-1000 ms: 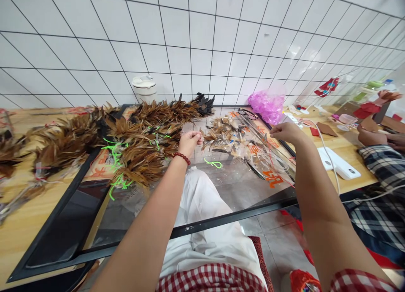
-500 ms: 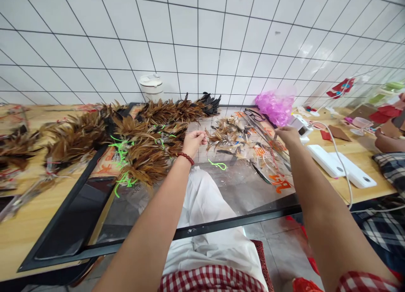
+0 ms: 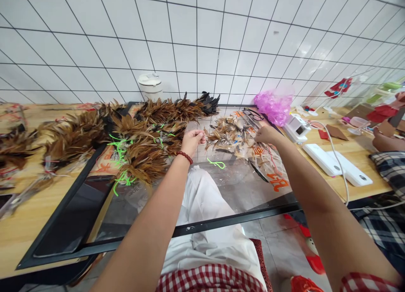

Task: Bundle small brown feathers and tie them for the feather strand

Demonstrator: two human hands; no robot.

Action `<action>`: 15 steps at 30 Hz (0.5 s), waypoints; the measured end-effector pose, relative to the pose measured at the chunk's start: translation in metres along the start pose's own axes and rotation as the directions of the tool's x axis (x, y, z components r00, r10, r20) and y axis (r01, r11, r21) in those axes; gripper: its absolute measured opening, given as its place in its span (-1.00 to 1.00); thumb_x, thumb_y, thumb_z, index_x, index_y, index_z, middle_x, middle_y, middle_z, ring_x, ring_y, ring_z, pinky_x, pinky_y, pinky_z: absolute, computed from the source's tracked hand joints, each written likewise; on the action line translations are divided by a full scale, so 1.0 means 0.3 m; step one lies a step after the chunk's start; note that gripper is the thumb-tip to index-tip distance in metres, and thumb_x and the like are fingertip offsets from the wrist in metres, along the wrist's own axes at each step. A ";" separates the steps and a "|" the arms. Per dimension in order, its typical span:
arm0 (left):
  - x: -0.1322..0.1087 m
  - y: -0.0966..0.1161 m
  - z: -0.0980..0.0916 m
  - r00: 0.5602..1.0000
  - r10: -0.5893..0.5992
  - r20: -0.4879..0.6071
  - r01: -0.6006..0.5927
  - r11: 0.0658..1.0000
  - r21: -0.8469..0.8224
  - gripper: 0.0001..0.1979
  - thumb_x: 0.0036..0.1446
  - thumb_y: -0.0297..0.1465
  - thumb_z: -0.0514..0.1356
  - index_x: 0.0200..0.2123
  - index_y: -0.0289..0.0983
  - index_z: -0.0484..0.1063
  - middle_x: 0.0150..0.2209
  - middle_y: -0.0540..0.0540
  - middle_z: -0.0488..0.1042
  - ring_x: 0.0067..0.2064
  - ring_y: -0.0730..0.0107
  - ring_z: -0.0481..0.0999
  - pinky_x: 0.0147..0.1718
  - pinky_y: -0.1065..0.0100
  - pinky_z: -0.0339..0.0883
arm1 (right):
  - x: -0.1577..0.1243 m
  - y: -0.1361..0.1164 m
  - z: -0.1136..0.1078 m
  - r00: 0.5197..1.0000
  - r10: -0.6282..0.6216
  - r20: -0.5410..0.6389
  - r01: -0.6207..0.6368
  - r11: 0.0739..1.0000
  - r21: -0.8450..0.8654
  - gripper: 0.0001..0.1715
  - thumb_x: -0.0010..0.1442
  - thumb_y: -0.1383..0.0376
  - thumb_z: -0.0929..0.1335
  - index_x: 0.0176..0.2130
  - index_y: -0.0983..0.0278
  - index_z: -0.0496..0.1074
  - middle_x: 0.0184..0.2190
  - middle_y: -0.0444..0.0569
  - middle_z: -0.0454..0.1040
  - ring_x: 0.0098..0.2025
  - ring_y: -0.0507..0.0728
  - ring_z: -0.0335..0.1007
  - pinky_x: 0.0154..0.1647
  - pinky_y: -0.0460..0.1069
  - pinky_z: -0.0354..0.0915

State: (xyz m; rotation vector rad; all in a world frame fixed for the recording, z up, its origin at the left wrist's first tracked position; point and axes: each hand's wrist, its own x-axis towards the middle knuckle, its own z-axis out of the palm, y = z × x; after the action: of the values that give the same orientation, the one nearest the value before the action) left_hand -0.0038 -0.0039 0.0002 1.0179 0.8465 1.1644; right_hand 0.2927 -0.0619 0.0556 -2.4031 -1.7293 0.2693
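Note:
My left hand (image 3: 193, 142), with a dark red bead bracelet (image 3: 184, 156) at the wrist, hovers over the glass tabletop (image 3: 202, 186). Its thumb and fingers are pinched together; whatever is between them is too small to name. Just to its right lies a loose pile of brown feathers (image 3: 227, 134). My right hand (image 3: 268, 134) is at the pile's right side, fingers closed, their grip hidden from me. Left of my left hand lie bundles of brown feathers (image 3: 142, 163) tied with bright green cord (image 3: 120, 151). A short green cord (image 3: 216, 163) rests between my arms.
Eyeglasses (image 3: 253, 114) and a pink plastic bag (image 3: 274, 107) lie at the back right. Two white power banks (image 3: 338, 165) and a cable (image 3: 335, 151) sit beside my right arm. A white lidded cup (image 3: 150, 86) stands by the tiled wall. A co-worker's hand (image 3: 387, 139) shows at far right.
My right hand has moved left, from beside the white device to the right side of the feather pile. My left hand keeps its pinch in nearly the same spot.

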 end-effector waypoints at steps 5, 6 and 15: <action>0.001 0.001 0.000 1.000 -0.008 0.001 0.008 1.000 -0.019 -0.95 0.03 -0.60 0.19 -0.45 -0.39 0.42 -0.50 -0.03 0.43 -0.53 0.58 0.40 -0.46 0.44 0.32 | -0.022 -0.001 -0.089 0.996 -0.087 -0.001 0.079 0.897 0.434 -0.50 0.05 0.10 0.41 -0.05 0.29 0.42 -0.38 -0.02 0.52 -0.44 0.06 0.40 -0.44 -0.07 0.30; 0.002 0.000 0.001 1.000 -0.008 0.002 0.008 1.000 -0.022 -0.95 0.03 -0.60 0.19 -0.45 -0.39 0.42 -0.50 -0.02 0.42 -0.53 0.59 0.40 -0.46 0.45 0.31 | -0.028 0.007 -0.105 0.996 -0.080 -0.033 0.087 0.911 0.404 -0.43 0.00 0.10 0.44 -0.02 0.30 0.41 -0.38 -0.03 0.51 -0.44 0.06 0.40 -0.45 -0.06 0.29; 0.004 -0.004 0.000 1.000 -0.006 0.001 0.006 1.000 -0.019 -0.97 0.00 -0.57 0.22 -0.45 -0.38 0.43 -0.51 -0.02 0.43 -0.53 0.58 0.40 -0.47 0.45 0.32 | -0.065 0.061 -0.030 0.950 -0.281 0.137 0.299 0.945 -0.133 -0.70 -0.06 0.35 0.34 -0.26 0.23 0.54 -0.42 -0.09 0.51 -0.40 0.06 0.36 -0.39 -0.08 0.19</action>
State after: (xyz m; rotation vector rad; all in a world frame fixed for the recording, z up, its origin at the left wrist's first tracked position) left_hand -0.0032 -0.0030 -0.0011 0.9990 0.8362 1.1649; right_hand 0.3056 -0.0865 0.0607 -2.2243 -2.2007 0.2479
